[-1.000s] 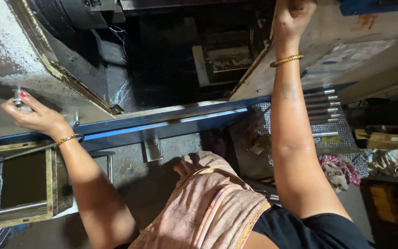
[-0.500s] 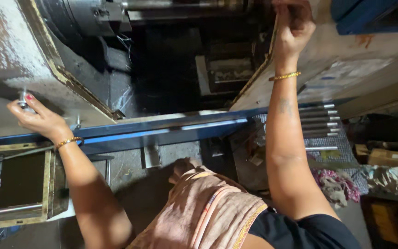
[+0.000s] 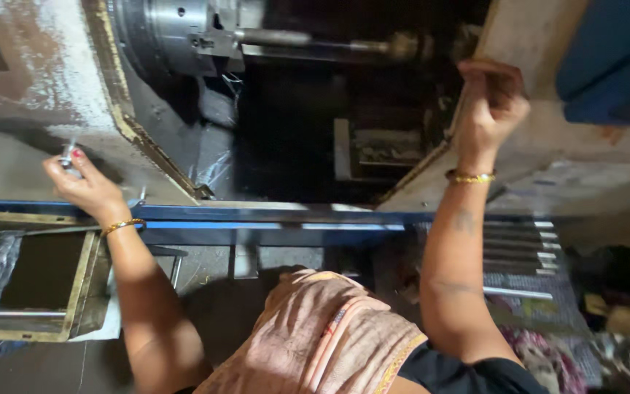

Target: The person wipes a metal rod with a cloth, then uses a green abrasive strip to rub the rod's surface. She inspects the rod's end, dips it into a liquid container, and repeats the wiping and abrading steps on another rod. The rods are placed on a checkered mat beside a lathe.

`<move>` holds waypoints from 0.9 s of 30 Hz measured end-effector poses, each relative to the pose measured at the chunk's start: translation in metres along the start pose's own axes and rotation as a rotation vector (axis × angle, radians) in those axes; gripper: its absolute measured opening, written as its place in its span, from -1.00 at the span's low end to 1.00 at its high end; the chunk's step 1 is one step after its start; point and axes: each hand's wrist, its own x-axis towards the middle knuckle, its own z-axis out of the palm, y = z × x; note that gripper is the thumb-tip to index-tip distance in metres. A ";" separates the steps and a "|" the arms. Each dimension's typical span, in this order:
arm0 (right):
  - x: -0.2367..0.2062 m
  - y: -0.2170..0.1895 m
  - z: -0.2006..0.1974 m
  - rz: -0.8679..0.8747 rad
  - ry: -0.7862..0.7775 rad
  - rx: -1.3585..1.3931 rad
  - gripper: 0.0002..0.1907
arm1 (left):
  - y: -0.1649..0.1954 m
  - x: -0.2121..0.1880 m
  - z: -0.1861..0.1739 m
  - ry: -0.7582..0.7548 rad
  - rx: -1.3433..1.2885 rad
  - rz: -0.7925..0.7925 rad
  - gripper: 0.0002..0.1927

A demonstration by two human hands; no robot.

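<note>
My left hand [image 3: 82, 184] pinches a small shiny metal part [image 3: 67, 157] against the grey front panel of a lathe-like machine [image 3: 23, 146]. My right hand [image 3: 491, 102] is raised and closed on the edge of the machine's sliding door [image 3: 541, 160] at the right side of the opening. Between my hands the dark work chamber is exposed, with a steel chuck [image 3: 176, 33] and a long metal bar [image 3: 315, 44] running to the right from it. A gold bangle sits on each wrist.
A blue rail [image 3: 271, 215] runs along the machine's front below the opening. A brown framed tray [image 3: 34, 277] lies at lower left. Several metal rods [image 3: 519, 252] rest on a rack at right, with rags below them. Pink cloth [image 3: 329, 335] covers my front.
The view has tilted upward, bringing the chuck and bar into sight. My right hand has slid left along the door edge. My left hand stays on the small part at the panel.
</note>
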 end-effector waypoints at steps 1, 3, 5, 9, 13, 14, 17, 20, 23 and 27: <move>0.000 0.001 -0.002 -0.010 -0.012 0.022 -0.94 | -0.001 -0.001 0.002 -0.001 0.012 0.005 -0.66; 0.000 0.004 -0.007 -0.025 -0.042 0.056 -0.92 | -0.005 -0.004 0.005 0.015 0.067 0.008 -0.65; 0.001 0.008 -0.010 -0.041 -0.049 0.098 -0.89 | -0.006 -0.007 0.008 0.017 0.064 0.009 -0.65; 0.001 0.009 -0.013 -0.031 -0.051 0.129 -0.89 | -0.006 -0.007 0.009 0.013 0.026 -0.015 -0.64; 0.002 0.007 -0.013 -0.030 -0.088 0.158 -0.91 | -0.006 -0.008 0.013 -0.005 -0.106 0.004 -0.69; 0.003 0.008 -0.013 -0.049 -0.085 0.149 -0.92 | -0.006 -0.007 0.015 0.009 -0.070 -0.007 -0.68; 0.005 0.010 -0.011 -0.079 -0.062 0.182 -0.92 | -0.010 -0.008 0.019 0.037 0.016 -0.010 -0.68; 0.006 0.011 -0.009 -0.072 -0.044 0.233 -0.91 | -0.016 -0.007 0.022 0.045 0.055 -0.002 -0.68; 0.007 0.012 -0.007 -0.071 -0.017 0.259 -0.88 | -0.018 -0.007 0.023 0.042 0.108 -0.038 -0.68; 0.014 0.016 -0.003 -0.097 -0.002 0.240 -0.84 | -0.015 -0.006 0.024 0.045 0.105 -0.014 -0.66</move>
